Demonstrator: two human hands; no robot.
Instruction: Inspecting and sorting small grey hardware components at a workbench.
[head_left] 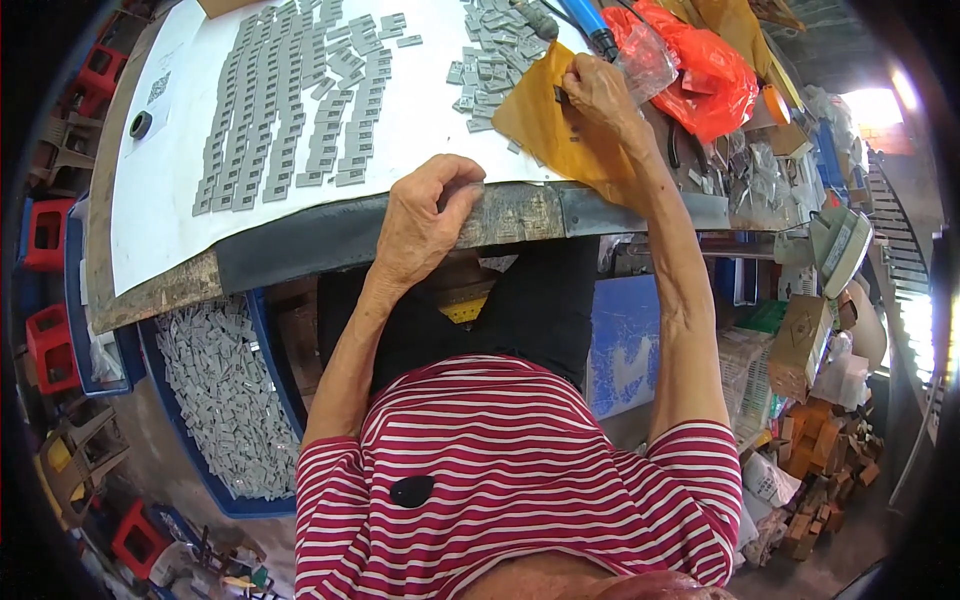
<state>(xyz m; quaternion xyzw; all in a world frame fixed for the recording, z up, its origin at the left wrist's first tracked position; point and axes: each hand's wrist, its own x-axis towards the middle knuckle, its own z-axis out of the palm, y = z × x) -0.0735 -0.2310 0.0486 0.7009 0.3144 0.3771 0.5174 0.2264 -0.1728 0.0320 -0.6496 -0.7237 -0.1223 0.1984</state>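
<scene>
My left hand (425,215) is at the table's front edge, its fingers curled toward the thumb; whatever they may hold is too small to see. Over a yellow-brown sheet (540,115) on the right, my right hand (600,95) has its fingers drawn together at a small dark piece (559,93). A few more tiny dark bits lie on that sheet. Left of it is a loose heap of small grey parts (490,70). Many like grey parts (280,120) lie in long rows on the white paper (150,210).
A black tape roll (141,125) lies at the left of the paper. Beyond my right hand are a red plastic bag (710,85) and a blue tool (590,25). Below the table at left stands a blue bin (245,505) filled with grey parts.
</scene>
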